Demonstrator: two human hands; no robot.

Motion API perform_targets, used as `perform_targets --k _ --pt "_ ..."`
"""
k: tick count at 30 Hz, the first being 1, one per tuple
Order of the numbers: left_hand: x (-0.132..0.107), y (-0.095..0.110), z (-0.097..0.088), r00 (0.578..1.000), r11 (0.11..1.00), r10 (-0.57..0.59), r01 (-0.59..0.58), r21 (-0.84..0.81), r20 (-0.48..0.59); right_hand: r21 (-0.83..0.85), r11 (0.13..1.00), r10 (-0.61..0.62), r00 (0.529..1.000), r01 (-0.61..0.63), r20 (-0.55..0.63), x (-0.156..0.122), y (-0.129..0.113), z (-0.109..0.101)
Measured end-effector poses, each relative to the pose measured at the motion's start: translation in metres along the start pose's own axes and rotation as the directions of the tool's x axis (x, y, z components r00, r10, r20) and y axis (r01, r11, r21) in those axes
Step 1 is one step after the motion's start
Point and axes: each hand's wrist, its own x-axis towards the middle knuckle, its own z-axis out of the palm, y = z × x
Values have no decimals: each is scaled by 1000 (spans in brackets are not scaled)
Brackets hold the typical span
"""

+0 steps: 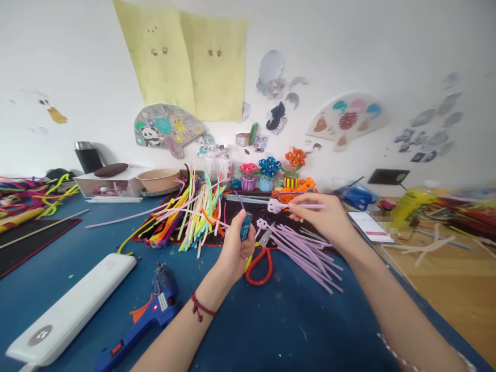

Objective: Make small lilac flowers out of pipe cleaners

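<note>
My left hand (235,243) is closed around a blue lighter (245,227), its top end showing above the fingers. A purple strip (239,199) rises just behind that hand; I cannot tell whether it is held. My right hand (320,213) pinches a lilac pipe cleaner flower (275,205) by its stem, the looped head pointing left towards the lighter but apart from it. Below it lie a second lilac looped piece (262,223) and a spread of lilac pipe cleaners (306,258). Red-handled scissors (260,276) lie between my hands.
A blue glue gun (155,305) with a lit red light and a long white device (73,307) lie at left. Multicoloured pipe cleaners (194,217) are heaped at centre. Potted craft flowers (270,178) stand by the wall. A phone (371,227) and yellow bottle (416,204) are at right.
</note>
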Motion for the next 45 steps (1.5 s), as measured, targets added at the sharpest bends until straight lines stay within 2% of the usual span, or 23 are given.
perform_targets --k 5,9,11,14,17,22,28,36,41,45 --pt "4 0 -3 996 998 47 -45 31 -76 204 978 -51 999 47 17 23 -28 5" --pt "10 1 -7 976 995 78 -62 83 -204 439 894 -97 995 88 -2 38 -40 9" --pt "12 2 -7 971 993 82 -61 100 -224 555 829 -65 998 64 -17 42 -37 11" --pt "11 1 -4 968 990 88 -58 131 -234 716 698 58 998 -18 -31 46 -27 15" --pt "8 -2 0 967 981 143 -111 157 -209 779 617 156 988 -115 22 50 -16 18" --pt "4 -7 4 972 978 156 -126 169 -174 722 686 99 995 -91 30 52 -9 19" --pt "4 -10 4 976 981 142 -117 155 -165 709 697 140 990 -108 13 51 -12 19" --pt "-1 -8 8 975 964 191 -164 209 -117 641 765 87 996 -63 -6 49 -12 19" --pt "-2 -6 9 963 959 230 -199 204 -141 586 808 44 997 -69 57 40 -19 23" --pt "-1 -7 9 959 956 220 -176 234 -177 570 818 44 997 -76 69 34 -25 27"
